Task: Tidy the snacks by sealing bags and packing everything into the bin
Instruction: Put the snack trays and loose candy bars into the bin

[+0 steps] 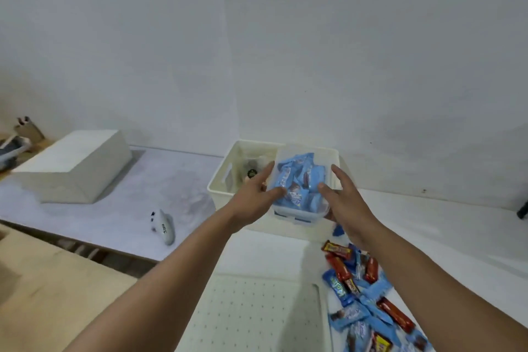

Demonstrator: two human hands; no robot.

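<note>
A clear plastic container (291, 213) filled with blue wrapped snacks (300, 180) sits tilted over the right side of a cream bin (221, 180). My left hand (257, 194) grips the container's left edge. My right hand (343, 200) holds its right side, thumb on the rim. Inside the bin's left half lies a dark round item, partly hidden. A heap of loose blue and red snack bars (363, 288) lies on the white table at the lower right.
A white perforated lid (251, 314) lies flat near me. A white box (74, 166) stands at the left on a grey surface, with a small white device (164, 226) in front of it. A wooden board covers the lower left. A wall is close behind the bin.
</note>
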